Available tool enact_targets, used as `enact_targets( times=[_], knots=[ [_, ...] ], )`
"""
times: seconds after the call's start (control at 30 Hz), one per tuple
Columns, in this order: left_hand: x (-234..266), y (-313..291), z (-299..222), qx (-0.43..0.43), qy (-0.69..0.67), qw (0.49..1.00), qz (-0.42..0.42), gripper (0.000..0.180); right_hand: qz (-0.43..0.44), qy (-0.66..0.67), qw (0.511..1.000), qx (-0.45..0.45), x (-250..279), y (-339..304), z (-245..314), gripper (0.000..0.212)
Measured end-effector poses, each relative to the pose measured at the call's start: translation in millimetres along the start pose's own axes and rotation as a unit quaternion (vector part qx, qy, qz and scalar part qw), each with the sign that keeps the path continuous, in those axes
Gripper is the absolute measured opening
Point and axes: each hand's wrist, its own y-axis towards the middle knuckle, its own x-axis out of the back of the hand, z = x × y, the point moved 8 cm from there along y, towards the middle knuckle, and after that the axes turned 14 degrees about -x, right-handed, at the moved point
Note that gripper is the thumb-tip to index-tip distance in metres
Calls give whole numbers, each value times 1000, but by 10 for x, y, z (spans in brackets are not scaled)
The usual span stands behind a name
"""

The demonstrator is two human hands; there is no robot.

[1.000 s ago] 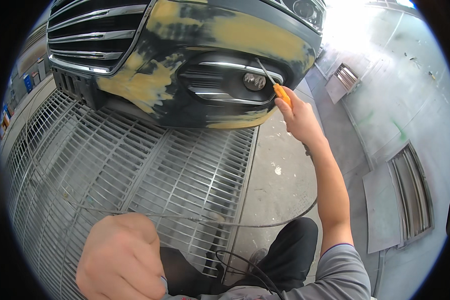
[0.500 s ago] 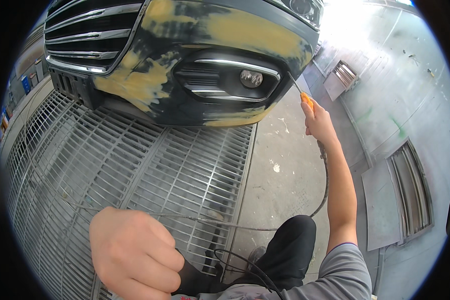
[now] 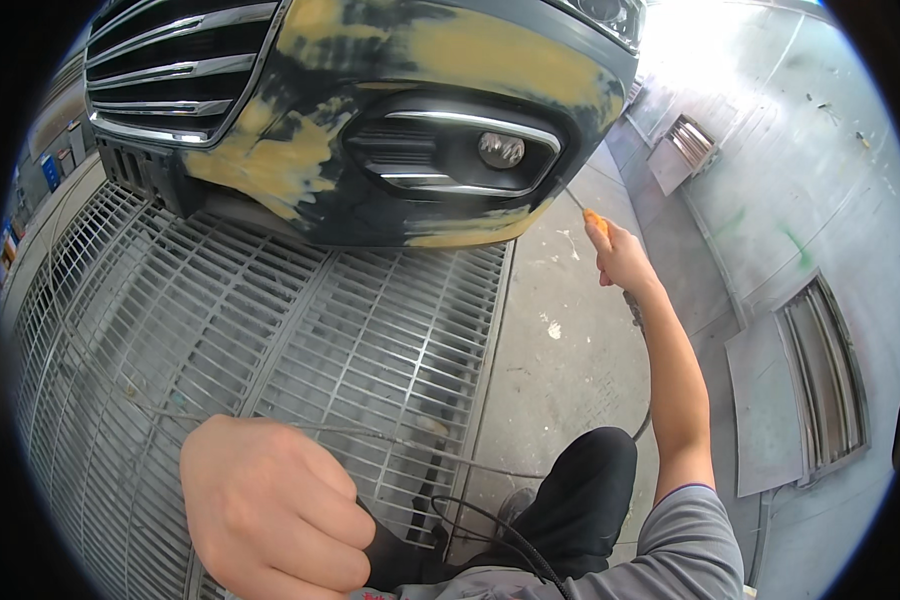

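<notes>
My right hand point(image 3: 625, 258) is wrapped round an orange air blow gun point(image 3: 596, 220) with a thin metal nozzle. The nozzle tip points at the lower right corner of a car's front bumper point(image 3: 450, 210); I cannot tell whether it touches. Patches of yellow filler cover the dark bumper, around a fog lamp point(image 3: 501, 150) with chrome trim. A hose point(image 3: 510, 473) hangs below my right hand and runs left over the floor. Close in front, my left hand point(image 3: 275, 510) is closed in a fist, knuckles up; whatever it may hold is hidden.
Metal floor grating point(image 3: 370, 330) lies under the car's front, beside a concrete strip point(image 3: 545, 370). A grey wall point(image 3: 790, 180) with louvred vents point(image 3: 820, 370) stands at the right. My bent knee point(image 3: 590, 480) is near the hose, and a black cable point(image 3: 490, 520) loops beside it.
My right hand has moved down and slightly left with the air blow gun, from beside the fog lamp to the bumper's lower corner. The left fist has barely moved.
</notes>
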Motion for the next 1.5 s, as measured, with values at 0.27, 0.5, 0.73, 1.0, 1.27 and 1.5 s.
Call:
enact_targets(
  times=[0.27,0.5,0.73,1.0,1.27,1.5],
  knots=[
    [-27,-17,13,-2,7,1000,-8,26,-37,22,999,14,84,-68,-37,57],
    [-50,41,3,2,7,1000,24,20,-92,38,992,78,229,-34,299,55],
    [-30,205,-37,-38,-44,998,-29,28,-123,46,973,188,-201,-423,903,54],
    [-40,253,-290,-78,-31,995,-48,26,-66,124,955,261,-1072,-882,1693,54],
    [-35,134,-296,-73,-61,993,-63,25,-1,153,950,272,-1502,-1105,1947,57],
    [-22,94,-304,-72,-69,993,-62,26,8,149,948,282,-1864,-1170,1979,60]
  ],
)
